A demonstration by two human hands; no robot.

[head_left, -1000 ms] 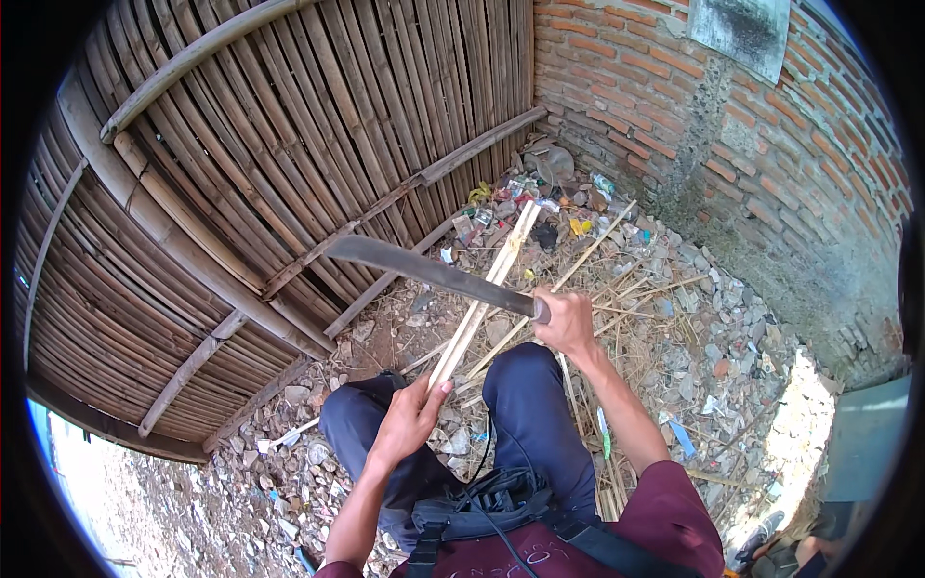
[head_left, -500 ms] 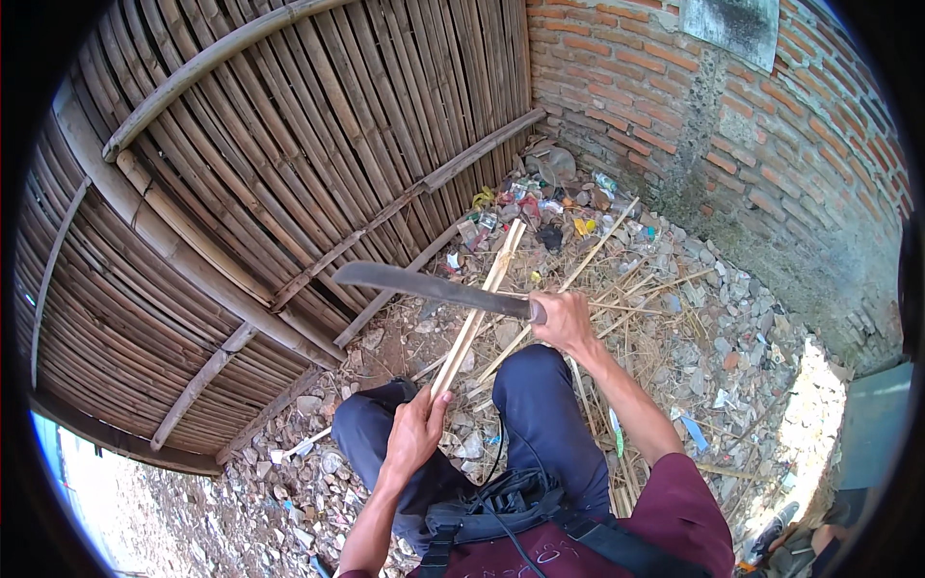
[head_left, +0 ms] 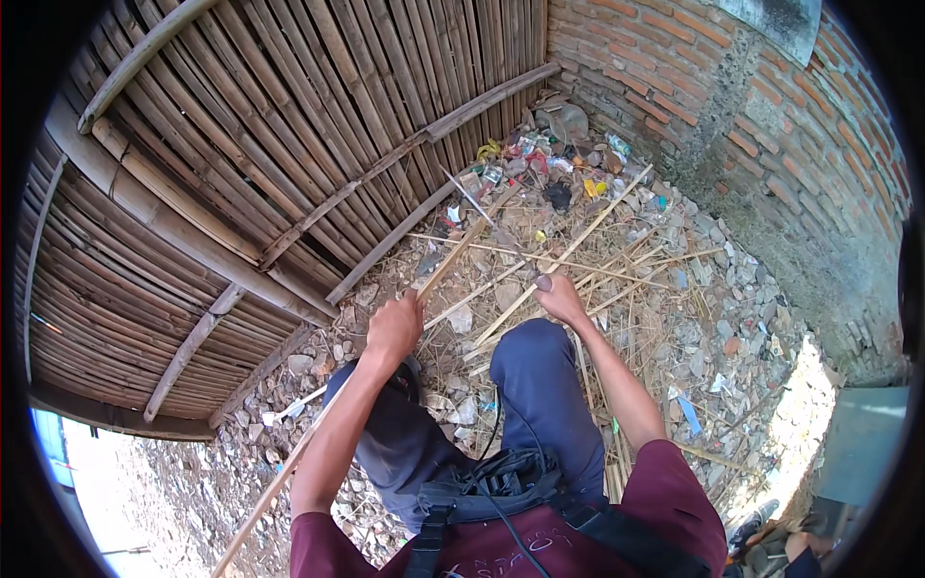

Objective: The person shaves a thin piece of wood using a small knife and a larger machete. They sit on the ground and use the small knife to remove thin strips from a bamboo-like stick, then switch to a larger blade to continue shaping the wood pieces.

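My left hand [head_left: 395, 328] is closed around a long split bamboo strip [head_left: 449, 264], which slants up and away ahead of my left knee. Its near part runs back beneath my left forearm toward the lower left. In my right hand [head_left: 559, 295], beyond my right knee, is the handle of a machete [head_left: 468, 198]. The blade points away to the left, seen almost edge-on, and crosses the strip near its far end. Whether the blade touches the strip I cannot tell.
Several loose bamboo strips [head_left: 597, 226] lie over straw and stony ground ahead. Litter [head_left: 559, 193] is heaped in the corner between a bamboo-slat wall [head_left: 318, 125] and a brick wall [head_left: 665, 87]. Part of another person [head_left: 805, 554] shows at the lower right.
My left hand has moved forward and left along with the strip, whose near part now shows behind my arm. The machete has swung from pointing left to pointing away, its blade turned edge-on.
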